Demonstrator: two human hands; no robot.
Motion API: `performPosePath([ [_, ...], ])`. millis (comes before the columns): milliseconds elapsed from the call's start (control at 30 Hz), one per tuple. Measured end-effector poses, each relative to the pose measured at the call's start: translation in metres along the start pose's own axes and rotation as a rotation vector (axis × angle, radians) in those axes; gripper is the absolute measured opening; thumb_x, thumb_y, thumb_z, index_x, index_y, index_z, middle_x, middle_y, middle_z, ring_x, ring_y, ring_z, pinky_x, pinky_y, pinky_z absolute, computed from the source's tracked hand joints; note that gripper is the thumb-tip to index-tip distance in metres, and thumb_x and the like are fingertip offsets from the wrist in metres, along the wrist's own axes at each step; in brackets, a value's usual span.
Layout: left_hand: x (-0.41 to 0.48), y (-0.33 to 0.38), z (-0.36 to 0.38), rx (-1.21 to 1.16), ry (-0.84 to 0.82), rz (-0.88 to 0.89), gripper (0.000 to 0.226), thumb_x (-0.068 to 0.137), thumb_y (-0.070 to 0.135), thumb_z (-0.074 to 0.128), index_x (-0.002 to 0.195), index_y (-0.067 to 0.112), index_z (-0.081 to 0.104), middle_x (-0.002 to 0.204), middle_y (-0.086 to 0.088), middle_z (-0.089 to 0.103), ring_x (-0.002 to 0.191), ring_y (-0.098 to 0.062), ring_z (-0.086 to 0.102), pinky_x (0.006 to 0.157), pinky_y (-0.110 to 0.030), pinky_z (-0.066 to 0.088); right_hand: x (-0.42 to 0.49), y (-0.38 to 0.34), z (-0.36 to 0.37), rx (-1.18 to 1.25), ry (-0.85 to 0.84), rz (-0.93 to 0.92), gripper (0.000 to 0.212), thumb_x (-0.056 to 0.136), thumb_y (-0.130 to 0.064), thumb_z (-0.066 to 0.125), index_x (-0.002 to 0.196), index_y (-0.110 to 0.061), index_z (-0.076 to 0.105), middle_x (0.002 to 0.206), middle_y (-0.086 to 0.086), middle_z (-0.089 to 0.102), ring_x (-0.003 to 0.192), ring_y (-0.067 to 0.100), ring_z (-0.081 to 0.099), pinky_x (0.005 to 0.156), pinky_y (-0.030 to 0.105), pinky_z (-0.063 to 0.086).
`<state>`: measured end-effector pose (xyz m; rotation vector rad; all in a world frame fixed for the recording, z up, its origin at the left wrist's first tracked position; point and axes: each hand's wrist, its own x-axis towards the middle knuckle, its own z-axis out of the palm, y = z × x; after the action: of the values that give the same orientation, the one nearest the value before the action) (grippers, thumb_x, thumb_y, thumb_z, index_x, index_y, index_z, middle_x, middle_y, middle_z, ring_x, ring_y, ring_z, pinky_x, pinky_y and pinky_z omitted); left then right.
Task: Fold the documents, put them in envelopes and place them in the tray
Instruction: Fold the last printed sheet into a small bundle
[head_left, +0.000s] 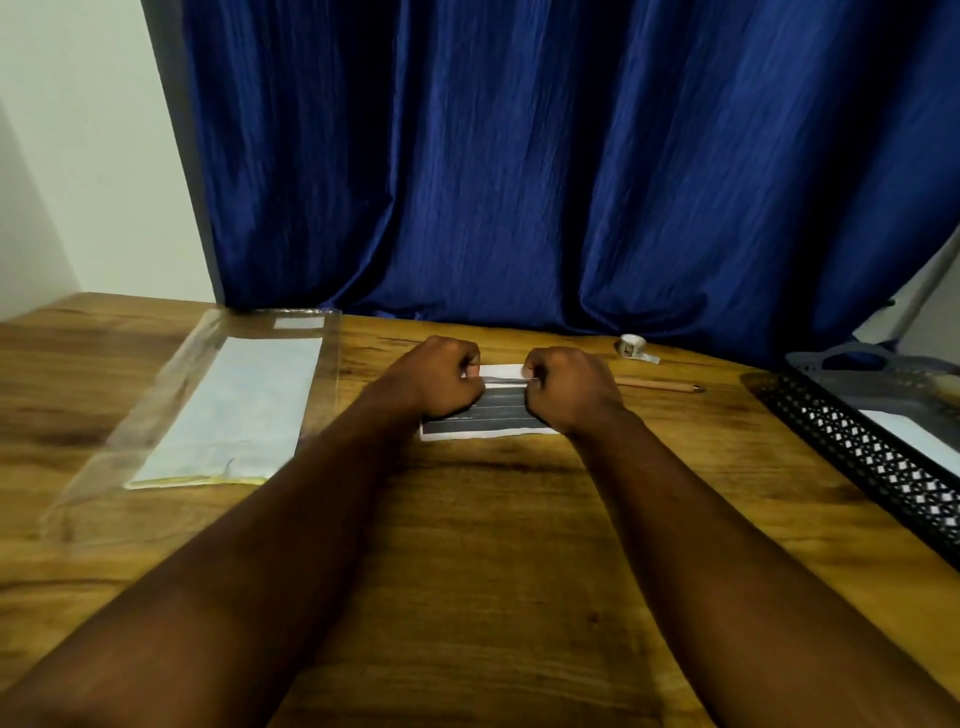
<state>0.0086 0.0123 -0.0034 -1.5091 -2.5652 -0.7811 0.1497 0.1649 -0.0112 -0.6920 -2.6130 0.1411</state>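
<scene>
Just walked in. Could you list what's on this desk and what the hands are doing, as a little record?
surface: wooden table
document: dark print, partly folded, on the table
left hand: pinches the document's raised fold
right hand: pinches the same fold, other end
at left: plastic sleeve holding pale sheets
at right: black mesh tray, white sheet inside
far side: tape roll, pencil

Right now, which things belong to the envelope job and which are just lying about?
In the job: document, pinched by left grip and right grip; clear sleeve of pale sheets, probably envelopes; mesh tray.
Lying about: tape roll; pencil.
</scene>
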Motion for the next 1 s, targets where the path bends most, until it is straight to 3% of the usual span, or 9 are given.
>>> performPosePath([
  [67,0.002,0.000,0.003,-0.034,0.010,-0.033,0.022,0.090,0.043,0.062,0.083,0.022,0.066,0.086,0.003,0.067,0.083,-0.017,0.060,0.074,-0.038,0.051,0.000,-0.010,-0.001,0.032,0.000,0.068,0.022,0.094,-0.039,0.057,0.098,-0.025,0.073,0.100,-0.002,0.070,0.096,0.024,0.063,0.085,0.040,0.054],
  [167,0.007,-0.003,0.010,-0.020,0.016,-0.013,0.024,0.097,0.045,0.057,0.089,0.024,0.065,0.093,0.000,0.068,0.087,-0.020,0.061,0.078,-0.040,0.053,-0.002,-0.021,0.004,0.006,0.018,0.052,0.038,0.098,-0.048,0.049,0.101,-0.021,0.076,0.103,0.002,0.071,0.096,0.025,0.063,0.082,0.039,0.052],
  [267,0.010,-0.013,0.017,0.018,-0.046,0.011,0.021,0.103,0.031,0.057,0.117,0.019,0.066,0.121,-0.005,0.068,0.111,-0.025,0.060,0.096,-0.040,0.049,-0.002,-0.026,0.011,0.018,0.012,-0.082,0.035,0.101,-0.038,0.049,0.118,-0.020,0.073,0.116,0.005,0.071,0.108,0.028,0.063,0.089,0.043,0.053],
  [367,0.012,-0.018,0.018,0.053,-0.131,0.001,0.039,0.108,0.027,0.046,0.145,0.021,0.056,0.150,-0.005,0.056,0.139,-0.027,0.050,0.117,-0.046,0.036,0.001,-0.036,0.019,0.056,-0.176,-0.141,0.044,0.106,-0.028,0.048,0.148,-0.019,0.057,0.151,0.005,0.055,0.140,0.028,0.047,0.115,0.048,0.037],
  [433,0.013,-0.019,0.018,0.119,-0.214,-0.060,0.049,0.112,0.031,0.035,0.160,0.023,0.037,0.168,-0.001,0.032,0.157,-0.023,0.025,0.127,-0.054,0.014,0.003,-0.041,0.018,0.077,-0.296,-0.074,0.052,0.112,-0.034,0.040,0.162,-0.020,0.040,0.171,0.001,0.034,0.157,0.024,0.028,0.127,0.049,0.020],
  [567,0.012,-0.018,0.018,0.194,-0.283,-0.128,0.058,0.113,0.043,0.021,0.167,0.020,0.014,0.175,0.002,0.004,0.161,-0.016,-0.001,0.129,-0.051,-0.004,0.006,-0.035,0.014,0.001,-0.389,0.060,0.059,0.114,-0.044,0.027,0.169,-0.022,0.021,0.178,-0.002,0.011,0.164,0.020,0.010,0.132,0.051,0.007],
  [667,0.014,-0.020,0.020,0.197,-0.265,-0.155,0.060,0.113,0.046,0.020,0.167,0.021,0.014,0.175,0.001,0.004,0.161,-0.017,0.000,0.129,-0.051,-0.003,0.006,-0.023,0.011,-0.047,-0.371,0.189,0.062,0.114,-0.045,0.026,0.170,-0.021,0.015,0.178,0.001,0.007,0.164,0.023,0.007,0.131,0.054,0.007],
  [800,0.013,-0.021,0.017,0.211,-0.268,-0.133,0.062,0.112,0.051,0.022,0.167,0.022,0.016,0.175,0.001,0.005,0.161,-0.018,0.002,0.129,-0.051,-0.001,0.005,-0.005,0.007,-0.067,-0.354,0.123,0.062,0.113,-0.050,0.025,0.168,-0.023,0.021,0.177,0.001,0.014,0.162,0.027,0.014,0.127,0.057,0.013],
  [1000,0.012,-0.023,0.000,0.100,-0.194,-0.045,0.073,0.091,0.070,0.060,0.148,0.024,0.050,0.156,-0.001,0.044,0.141,-0.023,0.041,0.116,-0.046,0.038,0.004,0.007,0.007,-0.050,-0.264,0.046,0.072,0.101,-0.074,0.037,0.161,-0.034,0.036,0.164,0.002,0.036,0.151,0.028,0.027,0.117,0.057,0.025],
])
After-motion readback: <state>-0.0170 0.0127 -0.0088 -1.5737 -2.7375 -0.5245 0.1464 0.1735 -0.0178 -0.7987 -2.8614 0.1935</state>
